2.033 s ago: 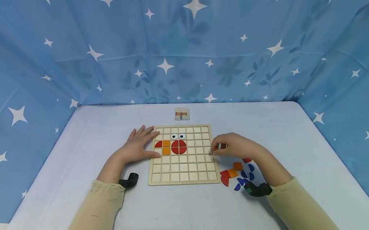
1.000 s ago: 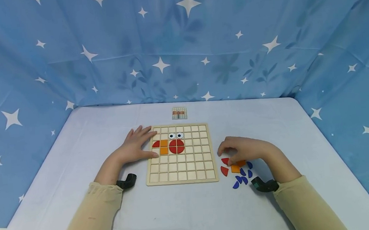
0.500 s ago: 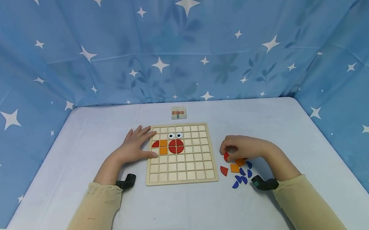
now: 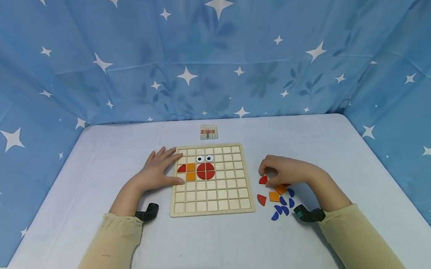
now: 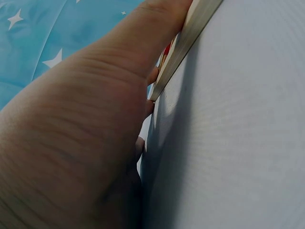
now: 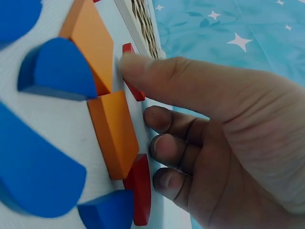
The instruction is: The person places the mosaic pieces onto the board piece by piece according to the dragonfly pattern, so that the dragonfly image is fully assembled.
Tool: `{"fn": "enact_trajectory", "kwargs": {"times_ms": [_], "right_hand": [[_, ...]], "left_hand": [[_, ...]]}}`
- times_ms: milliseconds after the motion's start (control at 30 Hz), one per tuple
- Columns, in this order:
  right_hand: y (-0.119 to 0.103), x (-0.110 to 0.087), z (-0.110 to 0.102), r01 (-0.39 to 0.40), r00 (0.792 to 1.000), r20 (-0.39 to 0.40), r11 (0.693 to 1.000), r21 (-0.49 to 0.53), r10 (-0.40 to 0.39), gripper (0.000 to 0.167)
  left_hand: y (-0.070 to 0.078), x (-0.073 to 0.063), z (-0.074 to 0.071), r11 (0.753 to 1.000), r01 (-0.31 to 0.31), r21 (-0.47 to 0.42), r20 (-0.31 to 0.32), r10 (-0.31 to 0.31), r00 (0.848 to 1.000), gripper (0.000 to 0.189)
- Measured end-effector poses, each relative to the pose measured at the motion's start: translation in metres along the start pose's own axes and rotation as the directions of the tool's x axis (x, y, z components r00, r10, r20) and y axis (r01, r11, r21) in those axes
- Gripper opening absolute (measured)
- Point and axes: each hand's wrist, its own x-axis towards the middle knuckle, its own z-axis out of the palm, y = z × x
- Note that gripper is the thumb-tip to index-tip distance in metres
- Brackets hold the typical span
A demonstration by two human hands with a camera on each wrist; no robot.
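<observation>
My left hand [image 4: 157, 170] lies with spread fingers at the left edge of a square wooden grid board [image 4: 222, 194], thumb and fingertips on its rim. Right of the board, my right hand [image 4: 287, 172] pinches a red quarter-circle piece [image 4: 262, 180] low over the table. In the right wrist view the thumb tip overlaps that red piece [image 6: 137, 91], the other fingers curled behind. On the board sit two eye pieces [image 4: 200, 159], a red circle of quarter pieces [image 4: 205, 171], two orange squares [image 4: 190, 176] and a red quarter piece [image 4: 182, 169].
Beside my right hand lie orange squares [image 4: 274, 196], another red quarter piece [image 4: 261, 199] and several blue half-circle pieces [image 4: 274, 216]. A small picture card [image 4: 209, 132] rests behind the board. A blue star-patterned curtain [image 4: 209, 50] surrounds the white table [image 4: 194, 254].
My right hand has moved from the board's right edge to the loose pieces, and the red quarter piece at its fingertips has turned and shifted slightly away. The left hand keeps its place.
</observation>
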Motion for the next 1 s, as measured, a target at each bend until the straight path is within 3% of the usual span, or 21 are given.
{"fn": "enact_trajectory", "kwargs": {"times_ms": [400,667,833,1000], "right_hand": [[-0.01,-0.001,-0.003,0.052,0.995,-0.082,0.998,-0.044,-0.055,0.017],[-0.034,-0.001,-0.006,0.108,0.975,-0.186,0.991,-0.083,-0.122,0.023],[-0.056,0.012,-0.007,0.167,0.961,-0.199,0.977,-0.132,-0.191,0.022],[-0.078,0.033,-0.005,0.182,0.963,-0.18,0.976,-0.12,-0.202,0.019]], "left_hand": [[-0.001,-0.001,0.0,1.0,0.003,-0.001,-0.004,-0.003,1.0,0.095],[-0.003,-0.001,0.001,1.0,-0.013,-0.011,-0.011,0.013,1.0,0.095],[-0.002,-0.001,0.001,1.0,-0.009,-0.015,-0.009,0.009,1.0,0.095],[-0.001,-0.001,0.001,1.0,-0.009,-0.014,-0.004,0.009,1.0,0.096]]}}
